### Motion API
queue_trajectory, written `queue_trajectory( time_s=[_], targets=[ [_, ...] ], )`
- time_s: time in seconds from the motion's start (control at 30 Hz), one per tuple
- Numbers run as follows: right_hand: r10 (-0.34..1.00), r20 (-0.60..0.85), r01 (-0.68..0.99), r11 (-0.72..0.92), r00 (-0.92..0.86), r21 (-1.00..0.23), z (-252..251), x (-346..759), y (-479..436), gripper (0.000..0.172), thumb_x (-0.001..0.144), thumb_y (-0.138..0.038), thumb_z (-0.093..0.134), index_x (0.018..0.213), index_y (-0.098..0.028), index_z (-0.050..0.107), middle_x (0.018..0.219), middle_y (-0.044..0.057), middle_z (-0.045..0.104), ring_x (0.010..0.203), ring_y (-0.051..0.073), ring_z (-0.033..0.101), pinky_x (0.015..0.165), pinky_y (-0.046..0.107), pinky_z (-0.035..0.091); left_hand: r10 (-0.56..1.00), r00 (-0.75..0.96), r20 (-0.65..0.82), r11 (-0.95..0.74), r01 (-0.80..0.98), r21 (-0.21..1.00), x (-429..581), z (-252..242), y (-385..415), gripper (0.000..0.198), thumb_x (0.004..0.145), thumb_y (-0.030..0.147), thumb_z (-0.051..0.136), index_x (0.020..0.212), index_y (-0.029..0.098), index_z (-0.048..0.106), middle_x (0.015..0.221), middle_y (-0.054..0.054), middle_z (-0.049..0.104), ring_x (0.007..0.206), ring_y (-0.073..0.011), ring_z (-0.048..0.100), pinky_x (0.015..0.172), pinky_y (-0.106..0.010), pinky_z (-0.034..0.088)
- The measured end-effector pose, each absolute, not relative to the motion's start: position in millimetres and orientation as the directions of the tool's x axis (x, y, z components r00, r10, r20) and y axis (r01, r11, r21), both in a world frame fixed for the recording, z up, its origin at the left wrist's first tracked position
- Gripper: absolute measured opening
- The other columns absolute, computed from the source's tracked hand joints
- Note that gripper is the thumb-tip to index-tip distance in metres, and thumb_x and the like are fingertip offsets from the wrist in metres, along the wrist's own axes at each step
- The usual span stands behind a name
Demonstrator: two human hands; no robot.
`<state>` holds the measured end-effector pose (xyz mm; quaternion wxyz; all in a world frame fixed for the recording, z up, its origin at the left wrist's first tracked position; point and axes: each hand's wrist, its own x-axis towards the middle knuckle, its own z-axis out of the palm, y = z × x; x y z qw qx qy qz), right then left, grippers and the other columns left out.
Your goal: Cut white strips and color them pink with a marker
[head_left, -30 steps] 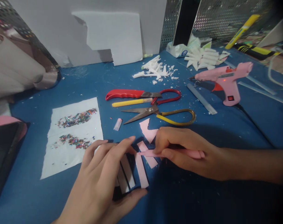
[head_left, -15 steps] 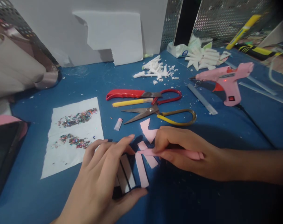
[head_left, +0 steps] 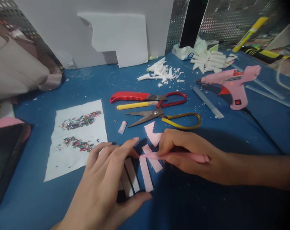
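My left hand (head_left: 106,182) curves over a dark piece with white strips (head_left: 131,175), gripping it between its fingers and thumb. Beside it on the right lies a pink strip (head_left: 146,174). My right hand (head_left: 190,153) is closed round a slim pink tool (head_left: 190,156), whose tip meets the top end of that strip. Another pink strip (head_left: 154,163) lies under the tool, and an irregular pink scrap (head_left: 153,134) rests by my right fingertips. The underside of the dark piece is hidden by my left hand.
Open scissors (head_left: 156,113), a red-handled cutter (head_left: 132,96) and a yellow pen (head_left: 135,105) lie beyond my hands. White paper with glitter (head_left: 54,163) and a phone (head_left: 6,159) are left; a pink glue gun (head_left: 238,84) is right.
The view has shifted very slightly, so the things appear a little further right. Both hands keep nearly the same pose and hold.
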<state>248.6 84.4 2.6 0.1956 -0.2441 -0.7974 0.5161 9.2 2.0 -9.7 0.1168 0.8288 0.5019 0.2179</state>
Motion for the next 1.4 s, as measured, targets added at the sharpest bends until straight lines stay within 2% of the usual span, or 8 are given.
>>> queue_trajectory(
  time_s=[0.53,0.83,1.13,1.4],
  targets=[
    [0.547,0.039,0.197,0.366,-0.836,-0.91,2.9,248.4,83.3,0.013,0.095,-0.028,0.054,0.089,-0.016,0.053,0.083,0.0,0.054,0.073,0.011,0.048,0.067,0.023,0.038,0.893,0.387,0.23,-0.45,0.78,0.434,9.7,-9.3,2.2,0.083,0.077,0.045,0.071,0.142,0.017,0.028,0.114,-0.008,0.058,0.103,-0.026,0.05,0.099,-0.048,0.028],
    [0.555,-0.003,0.256,0.379,-0.832,-0.889,7.7,243.2,84.9,0.025,0.094,-0.025,0.049,0.07,-0.015,0.049,0.073,0.0,0.052,0.066,0.01,0.046,0.063,0.023,0.038,0.886,0.402,0.231,-0.464,0.771,0.436,10.4,-8.5,2.2,0.083,0.076,0.039,0.073,0.142,0.016,0.027,0.116,-0.008,0.058,0.107,-0.0249,0.049,0.099,-0.045,0.029],
    [0.516,0.028,0.228,0.426,-0.856,-0.875,7.0,246.3,83.4,0.021,0.088,-0.012,0.047,0.067,-0.016,0.048,0.07,-0.001,0.052,0.067,0.009,0.047,0.064,0.021,0.038,0.875,0.421,0.24,-0.484,0.777,0.402,9.9,-8.4,3.7,0.083,0.077,0.038,0.073,0.142,0.015,0.026,0.116,-0.007,0.058,0.107,-0.024,0.046,0.098,-0.041,0.03],
    [0.459,0.018,0.198,0.42,-0.888,-0.886,6.8,247.8,86.5,0.018,0.086,-0.011,0.048,0.07,-0.015,0.054,0.07,-0.001,0.055,0.07,0.011,0.051,0.065,0.023,0.039,0.871,0.426,0.245,-0.491,0.775,0.398,8.0,-7.8,1.1,0.08,0.078,0.039,0.071,0.141,0.016,0.028,0.115,-0.007,0.059,0.108,-0.0239,0.048,0.103,-0.042,0.027]
  ],
)
